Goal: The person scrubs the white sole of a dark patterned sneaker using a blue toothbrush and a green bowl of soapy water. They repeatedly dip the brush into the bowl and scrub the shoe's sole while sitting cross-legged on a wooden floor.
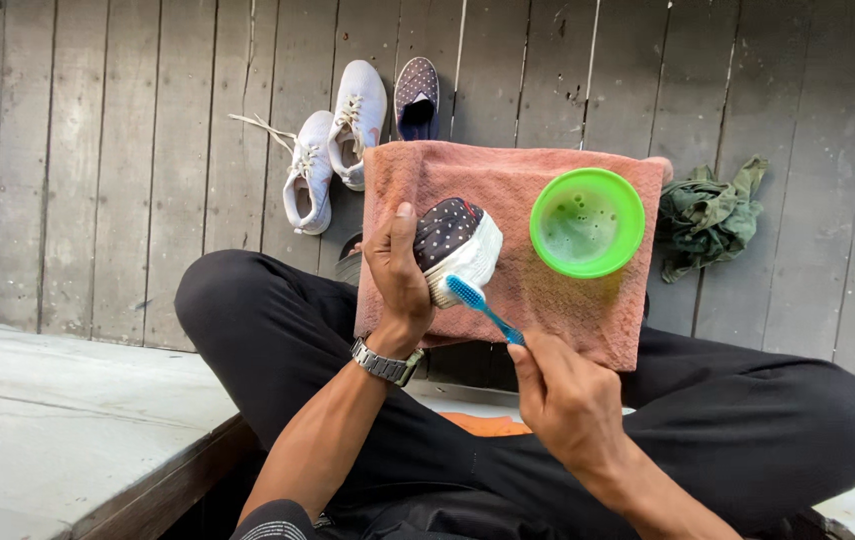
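The right hand (567,395) pinches a blue toothbrush (482,308), bristles on the white sole of a dotted dark shoe (457,245) clasped by the left hand (397,275) over a pink towel (527,240). A hard stroke could tip the nearby green bowl (587,222).

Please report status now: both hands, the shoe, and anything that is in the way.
Left hand grips dotted shoe over pink towel. Right hand holds blue toothbrush, bristles on white sole. Green bowl beside, apart from the shoe. Nothing blocking.
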